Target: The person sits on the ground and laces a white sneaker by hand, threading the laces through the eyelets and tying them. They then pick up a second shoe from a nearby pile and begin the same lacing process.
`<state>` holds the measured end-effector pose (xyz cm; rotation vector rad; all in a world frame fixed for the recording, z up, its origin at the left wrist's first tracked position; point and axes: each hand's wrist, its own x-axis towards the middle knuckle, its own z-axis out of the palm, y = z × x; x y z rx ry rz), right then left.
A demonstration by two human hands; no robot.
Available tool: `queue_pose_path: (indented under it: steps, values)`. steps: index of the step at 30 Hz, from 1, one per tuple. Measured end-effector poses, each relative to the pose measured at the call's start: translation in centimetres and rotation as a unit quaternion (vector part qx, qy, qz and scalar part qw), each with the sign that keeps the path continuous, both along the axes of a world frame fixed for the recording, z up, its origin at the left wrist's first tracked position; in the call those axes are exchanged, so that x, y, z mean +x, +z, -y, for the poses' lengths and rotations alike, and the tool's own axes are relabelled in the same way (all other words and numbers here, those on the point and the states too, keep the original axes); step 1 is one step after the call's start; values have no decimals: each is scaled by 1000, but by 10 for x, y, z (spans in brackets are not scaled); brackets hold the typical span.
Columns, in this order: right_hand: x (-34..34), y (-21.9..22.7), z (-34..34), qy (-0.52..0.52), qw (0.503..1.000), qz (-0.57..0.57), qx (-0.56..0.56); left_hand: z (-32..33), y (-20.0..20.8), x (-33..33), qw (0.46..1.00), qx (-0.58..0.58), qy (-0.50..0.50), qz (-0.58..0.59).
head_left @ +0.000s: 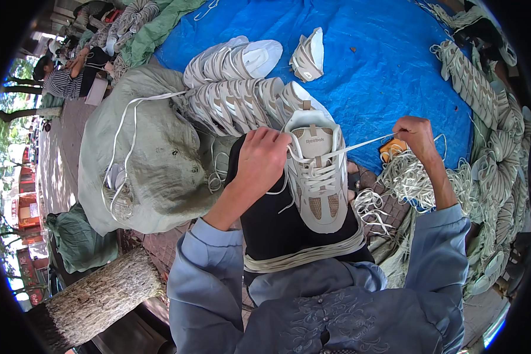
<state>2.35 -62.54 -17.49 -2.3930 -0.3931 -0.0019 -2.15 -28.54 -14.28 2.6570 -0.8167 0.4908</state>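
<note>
A white and beige sneaker rests on my lap over black cloth, toe toward me, with its lace crossed through the lower eyelets. My right hand is closed on the shoelace, drawn taut out to the right. My left hand is closed at the left edge of the shoe's collar, pinching the lace where it meets the top eyelets; its fingertips are partly hidden. A loose lace end hangs below this hand. Around my thighs, just under the toe, lies a bundle of beige laces.
Rows of shoe uppers and one single upper lie on a blue tarp. A heap of white laces is at right, with stacked uppers beyond. At left are a large sack, a tree trunk and a seated person.
</note>
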Motion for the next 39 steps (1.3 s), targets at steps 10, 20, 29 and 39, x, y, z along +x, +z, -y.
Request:
queue_pose_path:
  steps: [10, 20, 29, 39]
  values:
    - [-1, -8, -1, 19, 999, 9, -23, 30, 4, -51, 948, -190, 168, -195]
    - [-5, -13, -4, 16, 999, -25, -20, 24, 2, -81, 959, -122, 139, -214]
    - [-11, -4, -1, -4, 999, -42, -1, 50, -24, -53, 940, -243, 152, -188]
    - [-6, -6, 5, 5, 999, -44, 0, 26, 18, -16, 933, -94, -19, -346]
